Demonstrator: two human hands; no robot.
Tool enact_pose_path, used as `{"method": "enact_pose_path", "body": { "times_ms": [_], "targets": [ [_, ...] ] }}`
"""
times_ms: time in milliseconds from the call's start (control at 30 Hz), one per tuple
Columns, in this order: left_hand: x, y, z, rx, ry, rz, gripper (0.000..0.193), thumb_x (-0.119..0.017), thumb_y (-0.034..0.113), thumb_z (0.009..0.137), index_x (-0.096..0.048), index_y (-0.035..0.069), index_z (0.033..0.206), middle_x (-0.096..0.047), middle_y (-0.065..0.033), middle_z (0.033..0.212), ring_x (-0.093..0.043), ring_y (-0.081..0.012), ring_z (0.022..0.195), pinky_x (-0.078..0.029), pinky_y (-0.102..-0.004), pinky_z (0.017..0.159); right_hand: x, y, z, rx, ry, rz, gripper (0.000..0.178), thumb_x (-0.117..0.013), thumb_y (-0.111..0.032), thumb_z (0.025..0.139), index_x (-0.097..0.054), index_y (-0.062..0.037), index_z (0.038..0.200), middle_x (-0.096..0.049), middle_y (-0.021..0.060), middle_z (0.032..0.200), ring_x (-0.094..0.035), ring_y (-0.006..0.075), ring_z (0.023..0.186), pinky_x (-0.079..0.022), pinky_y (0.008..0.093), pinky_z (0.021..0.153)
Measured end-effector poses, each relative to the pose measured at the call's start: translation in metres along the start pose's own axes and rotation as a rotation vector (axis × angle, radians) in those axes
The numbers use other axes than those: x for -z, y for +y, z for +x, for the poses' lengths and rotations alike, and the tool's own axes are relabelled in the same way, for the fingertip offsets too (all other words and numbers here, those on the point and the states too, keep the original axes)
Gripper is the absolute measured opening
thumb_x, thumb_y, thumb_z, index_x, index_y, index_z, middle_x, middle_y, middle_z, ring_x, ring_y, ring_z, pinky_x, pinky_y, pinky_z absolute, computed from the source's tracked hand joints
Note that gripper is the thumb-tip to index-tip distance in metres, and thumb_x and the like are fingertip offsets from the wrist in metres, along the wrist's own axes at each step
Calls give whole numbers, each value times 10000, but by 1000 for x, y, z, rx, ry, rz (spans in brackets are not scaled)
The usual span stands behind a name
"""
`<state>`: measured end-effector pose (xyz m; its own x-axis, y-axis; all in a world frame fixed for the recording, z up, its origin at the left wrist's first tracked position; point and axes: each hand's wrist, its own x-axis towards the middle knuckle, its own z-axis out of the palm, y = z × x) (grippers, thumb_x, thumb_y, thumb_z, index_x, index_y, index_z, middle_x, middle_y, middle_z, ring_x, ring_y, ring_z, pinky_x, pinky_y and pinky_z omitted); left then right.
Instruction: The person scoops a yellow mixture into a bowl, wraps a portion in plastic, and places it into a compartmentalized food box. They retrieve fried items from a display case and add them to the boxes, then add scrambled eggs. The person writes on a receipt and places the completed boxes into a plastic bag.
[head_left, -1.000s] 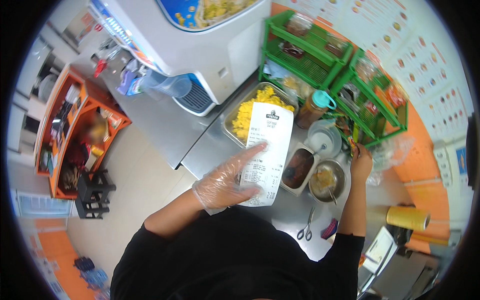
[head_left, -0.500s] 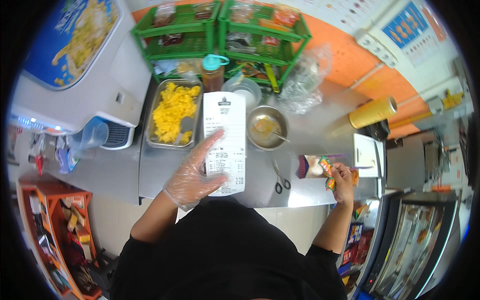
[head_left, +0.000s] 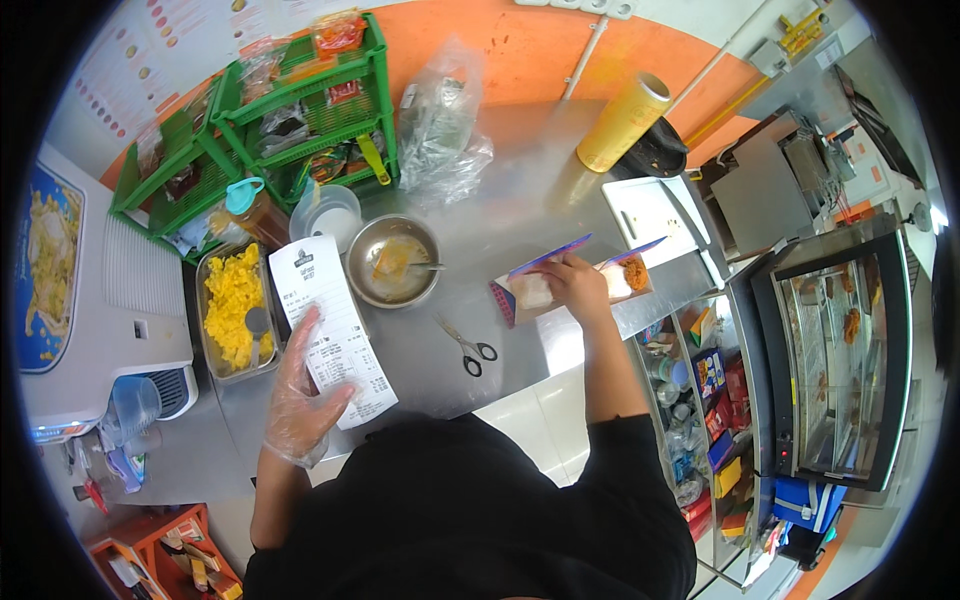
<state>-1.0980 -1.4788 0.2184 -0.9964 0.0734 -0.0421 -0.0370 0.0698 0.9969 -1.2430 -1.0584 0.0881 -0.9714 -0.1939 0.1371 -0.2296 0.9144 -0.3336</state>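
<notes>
My left hand (head_left: 297, 405), in a clear plastic glove, holds a long white printed receipt (head_left: 325, 290) between thumb and fingers, upright over the near left of the counter. My bare right hand (head_left: 580, 288) reaches down into an open paper food box (head_left: 546, 318) with blue-purple edges. Its fingers are pressed together, and what they hold, if anything, is hidden. Inside the box lie white rice (head_left: 530, 291) on the left and orange-brown food (head_left: 635, 274) on the right. Black-handled scissors (head_left: 472, 352) rest on the counter between the hands.
Behind the receipt are a tray of yellow food (head_left: 277, 367), a sauce bottle (head_left: 262, 217) and green racks (head_left: 310, 135). A steel bowl (head_left: 353, 262) with a spoon stands mid-counter. A white cutting board (head_left: 655, 222), a knife (head_left: 690, 222) and a yellow roll (head_left: 622, 125) sit right.
The view has turned right. My right hand, which held colourful sachets beside the box, is now down inside it; the sachets no longer show. My left hand keeps the receipt, now tilted.
</notes>
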Motion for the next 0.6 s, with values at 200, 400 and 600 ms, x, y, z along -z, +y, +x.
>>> {"method": "enact_pose_path", "body": {
  "times_ms": [200,400,600],
  "targets": [
    [-16,-1,7,104,105,-83,985,-574,-199,710,-283,102,1601,-398,-96,1530,-481,-217,1345,-444,-363,1094,20,40,-19,-391,-215,322,300,-638,-190,954,-603,-40,1211,-678,139,916,-688,244,691,-553,376,631],
    [-20,-7,13,136,143,-113,994,-609,-155,699,-284,95,1604,-425,-100,1515,-502,-216,1324,-433,-349,1098,22,140,-36,-875,22,568,332,-645,-254,986,-546,3,1172,-644,134,920,-655,198,679,-571,331,546],
    [-8,-8,13,92,154,35,948,-688,-109,779,-262,78,1605,-408,-101,1521,-490,-196,1317,-417,-349,1102,48,152,-3,-753,245,-47,576,-630,-239,969,-382,50,1400,-581,342,1216,-588,488,1127,-477,515,987]
  ]
}}
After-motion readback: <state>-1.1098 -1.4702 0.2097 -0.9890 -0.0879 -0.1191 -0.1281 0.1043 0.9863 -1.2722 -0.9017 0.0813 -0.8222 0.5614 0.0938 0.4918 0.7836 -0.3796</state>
